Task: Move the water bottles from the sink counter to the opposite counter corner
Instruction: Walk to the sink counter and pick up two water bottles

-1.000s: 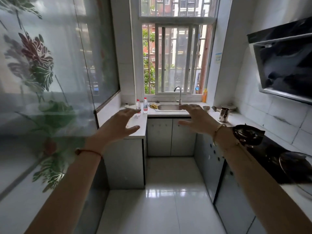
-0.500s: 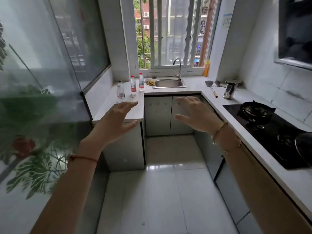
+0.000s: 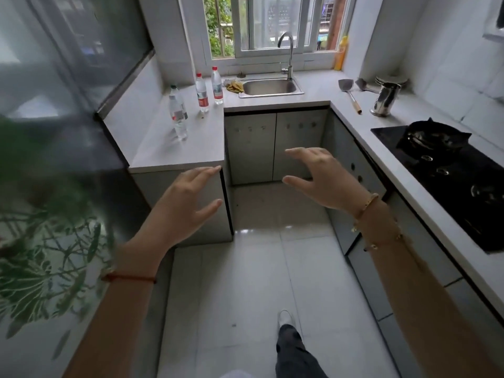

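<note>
I hold my left hand (image 3: 188,199) and right hand (image 3: 320,178) spread and empty, ready to grab. Three water bottles (image 3: 201,93) stand upright on the worktop's (image 3: 191,148) left arm, beside the sink (image 3: 270,87).

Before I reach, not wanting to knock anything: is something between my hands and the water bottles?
Nothing visible. Both hands, left and right, are empty over the floor; only bare counter lies before the nearest bottle.

Left hand (image 3: 188,197) and right hand (image 3: 324,178) outstretched, empty (fingers spread)
</note>
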Motion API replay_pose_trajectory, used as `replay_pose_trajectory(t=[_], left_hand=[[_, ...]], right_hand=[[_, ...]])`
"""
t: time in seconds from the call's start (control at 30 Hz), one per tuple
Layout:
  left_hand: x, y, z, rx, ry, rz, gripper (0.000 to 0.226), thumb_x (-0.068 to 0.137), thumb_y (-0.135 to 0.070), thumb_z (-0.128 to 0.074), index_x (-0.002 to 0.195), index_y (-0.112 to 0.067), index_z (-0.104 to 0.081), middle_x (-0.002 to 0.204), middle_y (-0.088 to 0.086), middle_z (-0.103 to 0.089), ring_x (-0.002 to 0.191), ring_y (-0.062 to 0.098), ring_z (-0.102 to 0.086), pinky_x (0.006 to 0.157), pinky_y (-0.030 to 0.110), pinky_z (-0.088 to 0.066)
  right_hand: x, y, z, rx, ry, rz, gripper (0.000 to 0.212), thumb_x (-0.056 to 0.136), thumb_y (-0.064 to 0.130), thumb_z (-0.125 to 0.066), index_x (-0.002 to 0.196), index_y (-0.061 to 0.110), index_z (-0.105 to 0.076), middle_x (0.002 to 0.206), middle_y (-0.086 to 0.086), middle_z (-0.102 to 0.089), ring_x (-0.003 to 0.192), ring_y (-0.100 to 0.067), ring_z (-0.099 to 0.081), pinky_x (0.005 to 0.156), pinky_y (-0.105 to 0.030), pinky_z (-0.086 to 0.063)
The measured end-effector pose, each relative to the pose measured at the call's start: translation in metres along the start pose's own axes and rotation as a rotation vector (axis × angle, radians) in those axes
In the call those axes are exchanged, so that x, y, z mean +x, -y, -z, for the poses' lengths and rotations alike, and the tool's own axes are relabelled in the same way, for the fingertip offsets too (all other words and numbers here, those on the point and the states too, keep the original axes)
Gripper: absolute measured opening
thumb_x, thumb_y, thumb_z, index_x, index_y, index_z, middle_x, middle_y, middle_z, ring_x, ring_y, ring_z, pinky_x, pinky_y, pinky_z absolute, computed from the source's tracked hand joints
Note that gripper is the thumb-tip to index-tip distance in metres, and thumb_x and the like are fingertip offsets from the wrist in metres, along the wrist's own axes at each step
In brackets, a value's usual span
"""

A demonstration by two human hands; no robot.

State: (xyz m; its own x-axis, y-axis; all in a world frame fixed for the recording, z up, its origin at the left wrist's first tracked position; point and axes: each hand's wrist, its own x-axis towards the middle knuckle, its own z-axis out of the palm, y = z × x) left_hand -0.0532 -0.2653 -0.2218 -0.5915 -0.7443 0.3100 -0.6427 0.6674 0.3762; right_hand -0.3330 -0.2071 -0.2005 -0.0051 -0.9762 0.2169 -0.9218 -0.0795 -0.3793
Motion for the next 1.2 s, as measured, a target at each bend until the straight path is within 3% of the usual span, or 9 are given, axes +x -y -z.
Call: replay_pose_trajectory(t=[0.3, 0.73, 1.2], left_hand=[[0.087, 0.011, -0.049, -0.020, 0.050, 0.079, 0.063, 0.088, -0.030, -0.065, 0.144, -0.023, -0.038, 0.143, -0.001, -0.048, 0.134, 0.013, -0.041, 0.113, 0.030, -0.034], [0.237, 0.027, -0.096, -0.024, 0.029, 0.177, 0.061, 0.089, -0.030, -0.063, 0.144, -0.021, -0.038, 0.141, -0.001, -0.050, 0.133, 0.013, -0.042, 0.113, 0.033, -0.035], [0.347, 0.115, -0.137, -0.048, 0.056, 0.295, 0.059, 0.091, -0.033, -0.060, 0.144, -0.027, -0.036, 0.144, -0.007, -0.046, 0.135, 0.009, -0.038, 0.113, 0.027, -0.030]], right_hand=[[0.070, -0.074, -0.015, 0.027, 0.052, -0.022, 0.058, 0.088, 0.042, -0.057, 0.139, 0.020, -0.040, 0.138, -0.002, -0.052, 0.135, -0.019, -0.036, 0.111, -0.044, -0.035], [0.204, -0.180, -0.008, 0.063, 0.084, 0.010, 0.053, 0.088, 0.042, -0.057, 0.135, 0.020, -0.044, 0.135, -0.001, -0.053, 0.135, -0.018, -0.036, 0.111, -0.045, -0.035], [0.349, -0.233, -0.061, 0.092, 0.168, 0.018, 0.050, 0.089, 0.041, -0.056, 0.133, 0.021, -0.045, 0.134, 0.002, -0.054, 0.133, -0.018, -0.037, 0.110, -0.042, -0.036]])
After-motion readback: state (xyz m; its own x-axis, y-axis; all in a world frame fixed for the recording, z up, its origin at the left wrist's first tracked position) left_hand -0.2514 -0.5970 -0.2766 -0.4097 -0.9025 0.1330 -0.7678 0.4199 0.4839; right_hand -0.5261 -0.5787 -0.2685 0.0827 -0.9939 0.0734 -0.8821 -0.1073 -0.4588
